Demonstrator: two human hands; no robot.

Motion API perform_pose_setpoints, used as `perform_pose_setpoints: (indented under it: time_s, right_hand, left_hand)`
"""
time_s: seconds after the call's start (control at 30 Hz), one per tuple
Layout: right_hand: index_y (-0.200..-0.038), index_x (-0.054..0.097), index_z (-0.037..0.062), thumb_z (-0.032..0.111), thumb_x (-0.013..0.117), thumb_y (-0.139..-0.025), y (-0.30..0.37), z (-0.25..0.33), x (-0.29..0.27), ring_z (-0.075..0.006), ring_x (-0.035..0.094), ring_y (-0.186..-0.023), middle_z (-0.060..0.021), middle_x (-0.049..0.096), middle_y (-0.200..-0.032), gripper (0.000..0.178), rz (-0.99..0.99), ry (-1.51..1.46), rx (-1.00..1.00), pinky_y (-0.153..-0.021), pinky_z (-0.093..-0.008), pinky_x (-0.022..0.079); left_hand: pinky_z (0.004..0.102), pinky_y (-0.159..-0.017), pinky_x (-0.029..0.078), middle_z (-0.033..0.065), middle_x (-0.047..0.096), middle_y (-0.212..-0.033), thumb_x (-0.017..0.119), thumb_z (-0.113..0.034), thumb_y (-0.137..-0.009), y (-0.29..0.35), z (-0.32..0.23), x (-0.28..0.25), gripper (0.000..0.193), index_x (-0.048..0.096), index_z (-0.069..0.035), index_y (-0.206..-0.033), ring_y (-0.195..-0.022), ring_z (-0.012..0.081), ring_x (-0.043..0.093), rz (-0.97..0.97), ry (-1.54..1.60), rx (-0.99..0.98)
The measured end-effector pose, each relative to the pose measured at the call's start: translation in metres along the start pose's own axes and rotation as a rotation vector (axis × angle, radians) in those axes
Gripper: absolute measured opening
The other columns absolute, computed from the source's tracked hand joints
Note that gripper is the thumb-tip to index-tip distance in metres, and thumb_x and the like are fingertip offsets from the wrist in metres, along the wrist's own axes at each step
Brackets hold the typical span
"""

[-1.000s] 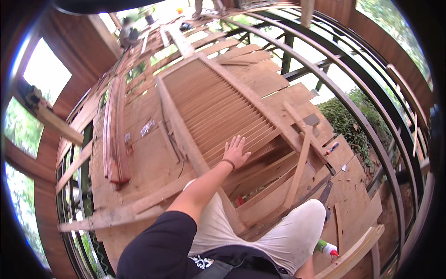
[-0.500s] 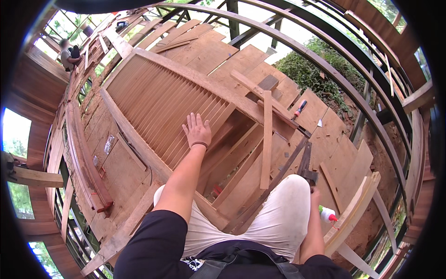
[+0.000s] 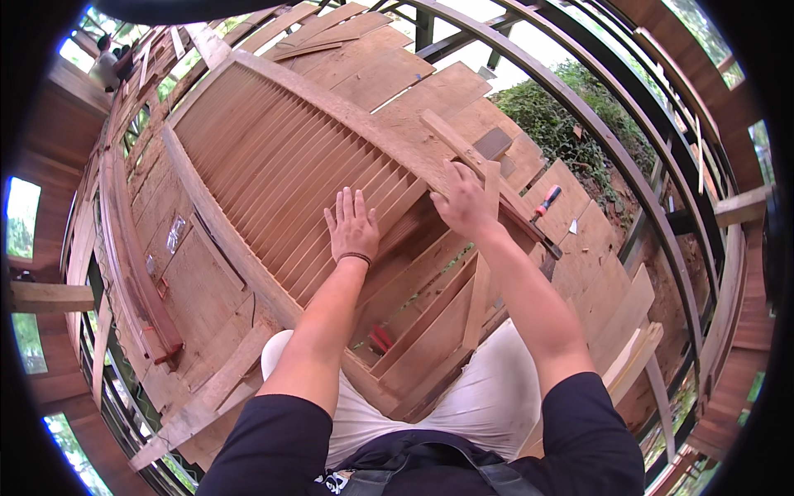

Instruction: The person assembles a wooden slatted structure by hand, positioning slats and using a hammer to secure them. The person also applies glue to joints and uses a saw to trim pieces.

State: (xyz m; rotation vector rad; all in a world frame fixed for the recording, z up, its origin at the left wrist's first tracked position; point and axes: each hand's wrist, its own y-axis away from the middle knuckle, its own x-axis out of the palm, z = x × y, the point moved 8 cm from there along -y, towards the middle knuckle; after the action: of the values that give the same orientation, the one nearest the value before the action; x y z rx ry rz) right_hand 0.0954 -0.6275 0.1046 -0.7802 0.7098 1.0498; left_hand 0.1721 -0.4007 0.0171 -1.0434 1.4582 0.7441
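A wooden louvred panel (image 3: 277, 62) with many thin slats lies before me, its near end spread about my knees. My left hand (image 3: 355, 227) rests flat on the slats, fingers stretched out, close to the last closely set slat (image 3: 401, 211). On the panel's right side rail, my right hand (image 3: 468, 201) has bent fingers over the wood and its thumb toward the inner side. Its fingertips are partly hidden. Under my right forearm passes a loose wooden strip (image 3: 477, 302). Just right of that hand is a clamp with a red and blue handle (image 3: 547, 201).
Boards (image 3: 397, 78) form the uneven floor. Dark curved metal rails (image 3: 608, 136) bound the right, with green plants (image 3: 542, 107) beyond. Long reddish timbers (image 3: 124, 256) lie at left, near a small plastic packet (image 3: 174, 235). Another person (image 3: 109, 64) sits far left.
My right hand has come up from beside my right knee to the panel's right rail. My left hand stays flat on the slats. The view has shifted slightly.
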Motion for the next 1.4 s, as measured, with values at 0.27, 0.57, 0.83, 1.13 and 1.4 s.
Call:
perform_pose_setpoints:
  time_s: [0.27, 0.57, 0.83, 1.13, 1.4]
  right_hand:
    - [-0.158, 0.023, -0.0097, 0.048, 0.082, -0.085, -0.048, -0.042, 0.075, -0.0429, 0.04, -0.146, -0.0274, 0.039, -0.158, 0.109, 0.542, 0.29, 0.24, -0.117, -0.0469, 0.041]
    - [-0.158, 0.032, -0.0015, 0.05, 0.086, -0.08, -0.047, -0.044, 0.073, -0.0436, 0.038, -0.145, -0.0245, 0.04, -0.158, 0.109, 0.452, 0.309, 0.28, -0.119, -0.0505, 0.036]
    - [-0.155, 0.037, -0.0027, 0.056, 0.085, -0.079, -0.048, -0.044, 0.074, -0.0426, 0.039, -0.144, -0.022, 0.045, -0.157, 0.108, 0.389, 0.26, 0.341, -0.12, -0.0492, 0.037]
    - [-0.152, 0.04, -0.0038, 0.057, 0.087, -0.076, -0.05, -0.05, 0.076, -0.0428, 0.041, -0.142, -0.0233, 0.047, -0.154, 0.108, 0.375, 0.263, 0.341, -0.118, -0.0489, 0.038]
    - [-0.153, 0.037, -0.0033, 0.058, 0.084, -0.079, -0.053, -0.052, 0.079, -0.043, 0.04, -0.144, -0.0225, 0.048, -0.154, 0.107, 0.398, 0.297, 0.316, -0.118, -0.0508, 0.037]
  left_hand:
    - [0.0585, -0.126, 0.021, 0.0147, 0.032, -0.167, 0.045, -0.038, -0.108, 0.003, 0.0, -0.002, 0.058, 0.04, -0.011, -0.158, -0.156, 0.0312, 0.028, -0.04, 0.008, -0.008]
    - [0.0619, -0.126, 0.016, 0.0137, 0.034, -0.167, 0.041, -0.044, -0.109, 0.003, 0.0, -0.001, 0.059, 0.042, -0.011, -0.157, -0.156, 0.0288, 0.029, -0.042, 0.003, -0.006]
    - [0.0621, -0.127, 0.013, 0.0129, 0.032, -0.167, 0.037, -0.044, -0.11, 0.003, 0.0, 0.001, 0.06, 0.041, -0.01, -0.159, -0.156, 0.0282, 0.027, -0.033, 0.021, -0.013]
    - [0.0609, -0.127, 0.013, 0.0122, 0.036, -0.165, 0.042, -0.04, -0.108, 0.002, -0.005, 0.002, 0.059, 0.042, -0.009, -0.157, -0.156, 0.0279, 0.028, -0.013, 0.041, 0.052]
    - [0.0601, -0.127, 0.015, 0.0125, 0.038, -0.164, 0.041, -0.043, -0.108, -0.044, -0.038, 0.008, 0.06, 0.043, -0.007, -0.156, -0.155, 0.0273, 0.03, -0.073, 0.099, 0.029]
